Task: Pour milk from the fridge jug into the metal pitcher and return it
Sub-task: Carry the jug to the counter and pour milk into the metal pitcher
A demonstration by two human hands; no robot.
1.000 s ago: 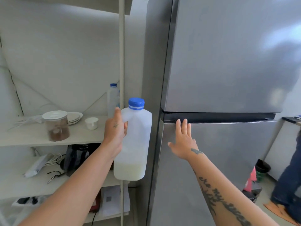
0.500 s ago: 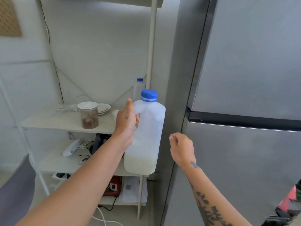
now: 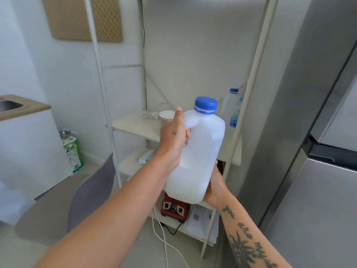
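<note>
While capped, jug [image 3: 195, 151] near-empty, both hands gripping.

Translucent matt plastic milk jug [image 3: 195, 159] with glossy blue plastic cap [image 3: 206, 104], brushed satin metal fridge [image 3: 309, 132], smooth matt painted shelf [image 3: 135, 125], perforated tan pegboard [image 3: 85, 18], clear plastic water bottle [image 3: 230, 107]

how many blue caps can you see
3: one on the milk jug in the hands, two on bottles on the shelf behind it. Others may be hidden.
</note>
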